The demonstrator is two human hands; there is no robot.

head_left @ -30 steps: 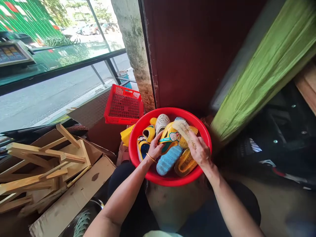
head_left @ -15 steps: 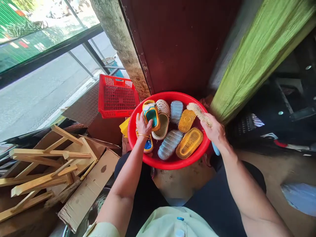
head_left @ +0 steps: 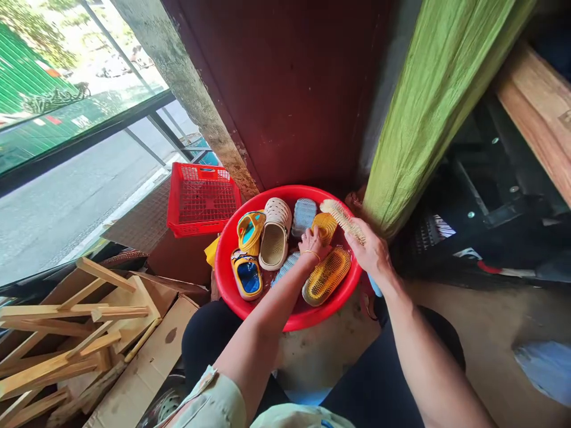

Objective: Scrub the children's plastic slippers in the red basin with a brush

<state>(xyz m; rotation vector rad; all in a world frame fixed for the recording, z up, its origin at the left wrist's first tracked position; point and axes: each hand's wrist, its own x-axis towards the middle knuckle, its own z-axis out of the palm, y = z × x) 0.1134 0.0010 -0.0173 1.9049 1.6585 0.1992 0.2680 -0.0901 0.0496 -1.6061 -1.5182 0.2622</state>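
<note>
A red basin (head_left: 292, 324) holds several wet clogs. My right hand (head_left: 368, 246) grips a pale bristled brush (head_left: 341, 219) above the basin's right side. Reaching to the middle, my left hand (head_left: 313, 242) touches the smaller yellow sole (head_left: 325, 226), its fingers partly spread. Nearer me lies a larger yellow-soled clog (head_left: 328, 276), sole up. Two grey-blue soles, one at the back (head_left: 304, 215) and one partly under my left arm (head_left: 285, 266), also face up. On the left are a beige clog (head_left: 274, 238), a yellow-and-teal clog (head_left: 250, 232) and a yellow-and-blue clog (head_left: 247, 276), openings up.
A red crate (head_left: 203, 199) stands behind the basin at the left. Wooden stool legs (head_left: 71, 327) and cardboard (head_left: 143, 362) are piled at the lower left. A green curtain (head_left: 414, 107) hangs at the right, beside a dark red panel (head_left: 285, 95).
My left hand has let go of the yellow-and-teal clog, which now rests at the left, and moved right to the smaller yellow sole. My right hand still holds the brush. The view has shifted.
</note>
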